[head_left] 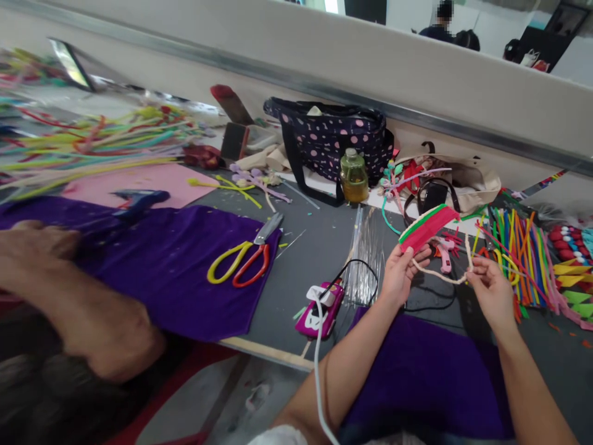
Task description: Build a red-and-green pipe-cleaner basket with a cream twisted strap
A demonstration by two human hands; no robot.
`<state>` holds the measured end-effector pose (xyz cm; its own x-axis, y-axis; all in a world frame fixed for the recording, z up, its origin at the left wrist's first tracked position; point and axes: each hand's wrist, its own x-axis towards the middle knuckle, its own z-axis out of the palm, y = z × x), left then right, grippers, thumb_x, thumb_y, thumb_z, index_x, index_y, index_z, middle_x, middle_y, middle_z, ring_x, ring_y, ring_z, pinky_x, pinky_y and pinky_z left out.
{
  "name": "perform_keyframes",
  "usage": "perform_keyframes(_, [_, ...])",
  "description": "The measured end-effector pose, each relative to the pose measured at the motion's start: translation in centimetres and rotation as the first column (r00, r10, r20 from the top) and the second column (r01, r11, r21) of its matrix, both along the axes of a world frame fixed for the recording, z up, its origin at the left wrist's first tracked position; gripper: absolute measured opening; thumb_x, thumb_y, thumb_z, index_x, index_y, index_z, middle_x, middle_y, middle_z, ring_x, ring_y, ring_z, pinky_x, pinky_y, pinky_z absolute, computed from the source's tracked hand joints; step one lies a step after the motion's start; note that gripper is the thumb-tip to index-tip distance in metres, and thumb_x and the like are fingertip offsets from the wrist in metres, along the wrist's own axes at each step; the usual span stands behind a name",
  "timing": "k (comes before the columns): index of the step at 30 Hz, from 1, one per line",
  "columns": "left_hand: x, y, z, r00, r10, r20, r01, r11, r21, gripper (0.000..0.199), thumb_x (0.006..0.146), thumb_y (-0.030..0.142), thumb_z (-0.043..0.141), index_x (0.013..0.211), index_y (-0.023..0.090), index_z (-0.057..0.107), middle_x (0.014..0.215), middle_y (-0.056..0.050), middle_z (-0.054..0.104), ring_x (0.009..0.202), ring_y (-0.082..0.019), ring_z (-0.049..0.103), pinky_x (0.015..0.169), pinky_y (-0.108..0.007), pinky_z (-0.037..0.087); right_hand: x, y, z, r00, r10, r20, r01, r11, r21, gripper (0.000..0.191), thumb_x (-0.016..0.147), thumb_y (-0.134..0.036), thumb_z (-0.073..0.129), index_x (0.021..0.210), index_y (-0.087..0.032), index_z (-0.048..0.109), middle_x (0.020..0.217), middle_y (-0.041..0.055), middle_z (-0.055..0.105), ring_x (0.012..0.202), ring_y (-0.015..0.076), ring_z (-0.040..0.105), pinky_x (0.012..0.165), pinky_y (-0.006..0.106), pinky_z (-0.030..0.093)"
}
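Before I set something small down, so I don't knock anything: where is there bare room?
The purple cloth between the forearms looks bare. The dark tabletop between the scissors and the clear strips is mostly open, with a few scraps. It is crowded around the red-and-green piece: beige bag behind, pink glue gun near it, colourful stems to the right.
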<state>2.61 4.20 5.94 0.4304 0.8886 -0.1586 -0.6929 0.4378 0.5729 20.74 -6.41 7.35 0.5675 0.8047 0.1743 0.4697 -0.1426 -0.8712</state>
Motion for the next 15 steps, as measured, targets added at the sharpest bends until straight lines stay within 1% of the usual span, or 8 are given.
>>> perform_keyframes(2, [0.0,-0.1,0.0,0.995,-0.097,-0.038,0.097,0.995,0.018,0.037,0.076,0.03,0.071,0.107,0.013,0.06,0.1,-0.013,0.072,0.092,-0.024,0.07,0.076,-0.03,0.055,1.2,0.0,0.2,0.992,-0.061,0.108,0.057,0.998,0.035,0.038,0.079,-0.041,0.062,0.111,-0.02,0.063,0.092,0.0081,0.067,0.08,0.0209,0.065,0.077,0.039,0.053])
perform_keyframes(4, [-0.3,-0.1,0.1,0.974,-0.214,-0.079,0.218,0.975,0.042,0.037,0.077,0.033,0.069,0.105,0.011,0.062,0.098,-0.015,0.072,0.089,-0.025,0.07,0.072,-0.03,0.056,2.4,-0.1,0.9,0.973,-0.091,0.213,0.081,0.995,0.057,0.036,0.081,-0.039,0.058,0.111,-0.02,0.065,0.096,0.009,0.068,0.082,0.0219,0.065,0.079,0.041,0.052])
perform_keyframes(7, [-0.9,0.1,0.2,0.916,-0.377,-0.136,0.389,0.917,0.083,0.041,0.078,0.039,0.068,0.106,0.01,0.063,0.096,-0.018,0.072,0.083,-0.027,0.071,0.067,-0.032,0.056,3.6,-0.2,2.5,0.935,-0.025,0.353,0.015,0.999,0.031,0.032,0.084,-0.035,0.054,0.11,-0.021,0.067,0.103,0.009,0.069,0.087,0.0223,0.065,0.081,0.04,0.051])
perform_keyframes(9, [-1.4,0.4,0.3,0.872,-0.454,-0.184,0.476,0.874,0.1,0.044,0.075,0.039,0.071,0.108,0.01,0.063,0.096,-0.019,0.072,0.082,-0.027,0.071,0.066,-0.032,0.056,3.9,-0.2,3.6,0.887,0.042,0.461,-0.039,0.999,-0.017,0.03,0.086,-0.031,0.052,0.11,-0.023,0.068,0.105,0.0079,0.069,0.089,0.0217,0.065,0.083,0.039,0.05])
perform_keyframes(12, [-1.8,0.7,0.1,0.824,-0.516,-0.234,0.55,0.827,0.114,0.047,0.073,0.038,0.073,0.11,0.011,0.063,0.101,-0.019,0.071,0.081,-0.026,0.071,0.064,-0.031,0.056,3.9,0.3,4.7,0.79,0.106,0.604,-0.083,0.994,-0.066,0.028,0.088,-0.026,0.049,0.109,-0.025,0.068,0.103,0.0064,0.069,0.092,0.0219,0.064,0.084,0.04,0.048])
perform_keyframes(15, [-1.7,0.8,-0.2,0.817,-0.523,-0.243,0.558,0.823,0.106,0.045,0.071,0.036,0.076,0.106,0.012,0.063,0.101,-0.018,0.071,0.078,-0.025,0.071,0.064,-0.03,0.056,3.4,1.2,5.4,0.692,0.104,0.714,-0.095,0.994,-0.053,0.028,0.089,-0.024,0.049,0.11,-0.025,0.067,0.101,0.0054,0.07,0.095,0.0221,0.064,0.091,0.044,0.043])
